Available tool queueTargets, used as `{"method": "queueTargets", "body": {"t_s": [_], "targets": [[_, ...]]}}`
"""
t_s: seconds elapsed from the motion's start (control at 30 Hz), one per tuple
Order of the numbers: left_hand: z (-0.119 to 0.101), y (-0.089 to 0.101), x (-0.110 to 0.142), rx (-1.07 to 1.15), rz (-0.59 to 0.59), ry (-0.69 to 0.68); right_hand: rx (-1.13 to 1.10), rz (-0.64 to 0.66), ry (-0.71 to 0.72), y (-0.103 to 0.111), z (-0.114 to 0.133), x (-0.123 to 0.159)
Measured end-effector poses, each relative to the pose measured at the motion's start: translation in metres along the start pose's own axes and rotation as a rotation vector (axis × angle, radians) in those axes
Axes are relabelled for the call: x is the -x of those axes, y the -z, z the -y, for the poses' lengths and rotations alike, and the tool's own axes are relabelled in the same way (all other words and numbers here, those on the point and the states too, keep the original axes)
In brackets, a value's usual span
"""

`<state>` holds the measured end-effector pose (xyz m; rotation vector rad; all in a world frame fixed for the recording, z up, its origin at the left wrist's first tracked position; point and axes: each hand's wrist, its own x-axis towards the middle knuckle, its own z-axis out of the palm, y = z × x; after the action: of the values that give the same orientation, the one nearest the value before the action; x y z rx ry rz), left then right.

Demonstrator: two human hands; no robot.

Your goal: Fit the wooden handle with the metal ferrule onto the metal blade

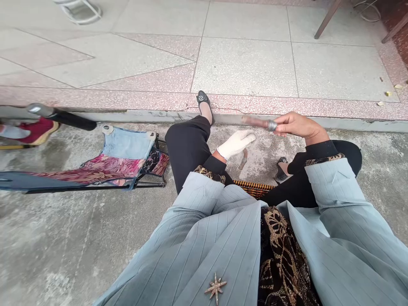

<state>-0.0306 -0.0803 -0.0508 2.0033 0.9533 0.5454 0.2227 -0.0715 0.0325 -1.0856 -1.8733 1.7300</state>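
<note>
The buckle on your left shoe [203, 100] carries a small pale mark, curled like an S or a 2, too small to read for certain. In your bare right hand [295, 126] is a tool [256, 122], pinched between your thumb and fingers at its right end. It is long and narrow, reddish brown and blurred along its length, with a silvery, ridged band like wound wire just beside your fingertips. It is held roughly level above the concrete [127, 238], between your knees and near the step edge [223, 117], its free end pointing left. Your left hand [237, 143] wears a white glove and sits just below and to the left of the tool, apart from it, fingers reaching right and lying close together; you cannot tell from this view whether they grip anything. Beneath the glove, a curved brownish strip [243, 159] lies on the concrete. A folding chair [124, 144] with pale blue and pink leaf-patterned fabric stands to your left, and the striped woven rim of your seat [253, 187] shows between your thighs.
</note>
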Motion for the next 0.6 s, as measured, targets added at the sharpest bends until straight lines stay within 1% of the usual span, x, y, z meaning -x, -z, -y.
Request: {"method": "queueTargets", "body": {"t_s": [0.07, 0.1, 0.13, 0.2, 0.33, 0.4, 0.47, 0.5, 0.53, 0.57, 0.6], "targets": [[-0.004, 0.000, 0.001, -0.024, -0.002, 0.025, -0.144, -0.307, 0.119, 0.002, 0.005, 0.003], [-0.006, 0.000, 0.001, -0.059, 0.018, 0.024, -0.187, -0.421, 0.138, 0.002, 0.006, 0.003], [-0.007, -0.001, 0.001, -0.093, 0.037, 0.014, -0.207, -0.505, 0.132, 0.002, 0.007, 0.002], [-0.009, -0.004, 0.000, -0.162, 0.078, -0.020, -0.196, -0.606, 0.077, 0.002, 0.004, -0.003], [-0.009, -0.011, 0.000, -0.293, 0.121, -0.074, -0.071, -0.720, -0.050, 0.005, -0.012, -0.017], [-0.008, -0.014, 0.000, -0.364, 0.114, -0.088, 0.104, -0.743, -0.165, 0.007, -0.022, -0.023], [-0.008, -0.016, 0.001, -0.438, 0.105, -0.102, 0.401, -0.719, -0.308, 0.007, -0.028, -0.028], [-0.008, -0.016, 0.001, -0.476, 0.101, -0.104, 0.572, -0.681, -0.376, 0.006, -0.029, -0.029], [-0.007, -0.017, 0.002, -0.513, 0.094, -0.100, 0.734, -0.619, -0.445, 0.005, -0.030, -0.030], [-0.007, -0.016, 0.002, -0.547, 0.084, -0.092, 0.870, -0.529, -0.517, 0.002, -0.030, -0.031], [-0.006, -0.015, 0.002, -0.576, 0.073, -0.082, 0.960, -0.390, -0.592, 0.000, -0.029, -0.031]]}}
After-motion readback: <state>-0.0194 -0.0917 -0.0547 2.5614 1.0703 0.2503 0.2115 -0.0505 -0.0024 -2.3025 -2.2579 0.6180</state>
